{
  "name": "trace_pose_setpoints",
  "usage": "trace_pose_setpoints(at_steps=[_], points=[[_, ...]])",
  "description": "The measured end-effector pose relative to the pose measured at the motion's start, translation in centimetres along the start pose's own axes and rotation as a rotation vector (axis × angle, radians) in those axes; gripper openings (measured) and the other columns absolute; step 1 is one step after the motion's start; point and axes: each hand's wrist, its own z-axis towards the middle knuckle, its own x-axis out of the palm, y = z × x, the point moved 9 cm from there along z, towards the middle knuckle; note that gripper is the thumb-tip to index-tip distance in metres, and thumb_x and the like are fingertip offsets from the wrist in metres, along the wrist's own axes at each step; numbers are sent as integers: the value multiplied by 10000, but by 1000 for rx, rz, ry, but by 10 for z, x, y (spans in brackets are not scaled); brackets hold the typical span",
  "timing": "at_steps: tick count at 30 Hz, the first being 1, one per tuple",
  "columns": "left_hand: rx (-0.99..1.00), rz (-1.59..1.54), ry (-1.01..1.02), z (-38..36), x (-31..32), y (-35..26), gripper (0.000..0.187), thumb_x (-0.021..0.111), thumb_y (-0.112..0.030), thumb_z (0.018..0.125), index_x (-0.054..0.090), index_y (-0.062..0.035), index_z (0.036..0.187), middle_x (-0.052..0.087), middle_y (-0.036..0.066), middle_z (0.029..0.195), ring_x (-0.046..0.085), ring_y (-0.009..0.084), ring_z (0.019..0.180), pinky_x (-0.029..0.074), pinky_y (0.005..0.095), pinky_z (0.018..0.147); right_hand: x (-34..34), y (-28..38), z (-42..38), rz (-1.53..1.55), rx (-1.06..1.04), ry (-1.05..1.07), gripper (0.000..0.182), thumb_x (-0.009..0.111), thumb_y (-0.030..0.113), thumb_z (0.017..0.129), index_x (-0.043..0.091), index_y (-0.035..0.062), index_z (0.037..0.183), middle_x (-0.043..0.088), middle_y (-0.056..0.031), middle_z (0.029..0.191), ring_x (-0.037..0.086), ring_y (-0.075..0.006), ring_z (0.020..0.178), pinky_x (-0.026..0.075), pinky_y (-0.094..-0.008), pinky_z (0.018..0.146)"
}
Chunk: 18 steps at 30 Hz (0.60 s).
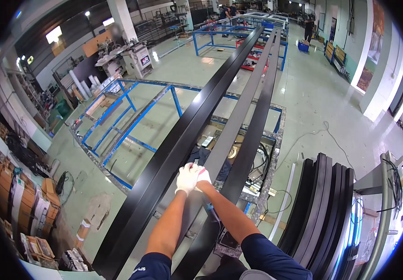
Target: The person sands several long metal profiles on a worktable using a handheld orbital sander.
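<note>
My left hand (185, 178) and my right hand (203, 176), both in white gloves with red marks, are pressed together over the long grey metal profile (229, 135). Their fingers are closed, and whatever is between them is hidden. To the left runs a wide black metal profile (183, 135), close beside my left hand. A narrower dark profile (248, 154) lies to the right of the grey one. Below my right wrist is a small bluish object (212, 211) whose kind I cannot make out. Dark cloth (200, 155) lies just beyond my hands.
Blue metal frame tables (136, 112) support the profiles. An open compartment under them holds a tape roll (232, 152) and cables. Stacked dark profiles (320, 210) stand at right; cardboard-wrapped bundles (28, 200) at left. A cable (326, 128) crosses the floor. People (225, 13) are far off.
</note>
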Motion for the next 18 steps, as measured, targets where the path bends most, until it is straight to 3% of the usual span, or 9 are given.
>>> trace_pose_setpoints(at_steps=[8, 9, 14, 17, 18], points=[[-76, -32, -73, -117, -64, 93, 784, 709, -698, 1001, 644, -137, 1544, 634, 266, 1475, 659, 485, 1368, 531, 518, 1168, 61, 129, -72, 20, -81, 106, 553, 709, 379, 987, 641, 100, 1460, 665, -222, 1458, 722, -410, 1245, 632, -505, 1038], [-93, -36, -85, -138, -75, 107, 776, 708, -694, 1005, 646, -137, 1541, 634, 271, 1471, 661, 485, 1367, 531, 518, 1167, 62, 160, -90, -96, -185, 129, 544, 708, 381, 985, 650, 107, 1451, 671, -219, 1440, 719, -395, 1242, 618, -496, 1055], [-154, -29, -172, -262, -138, 189, 679, 696, -610, 1042, 655, -132, 1523, 650, 273, 1436, 676, 486, 1334, 549, 522, 1133, 111, 284, -166, 11, -244, 142, 473, 705, 364, 990, 684, 103, 1384, 699, -215, 1368, 714, -378, 1237, 609, -499, 1039], [-29, 46, -239, -349, -166, 249, 632, 688, -569, 1051, 663, -129, 1505, 664, 259, 1422, 678, 469, 1304, 556, 516, 1120, 157, 364, -227, 30, -379, 116, 432, 716, 347, 988, 699, 101, 1343, 701, -213, 1367, 714, -397, 1202, 612, -505, 1026], [-129, 24, -248, -375, -176, 264, 623, 695, -562, 1048, 666, -134, 1500, 664, 253, 1424, 676, 463, 1299, 557, 514, 1118, 181, 389, -246, 18, -424, 80, 424, 724, 337, 985, 699, 103, 1338, 699, -211, 1372, 712, -408, 1191, 621, -509, 1012]])
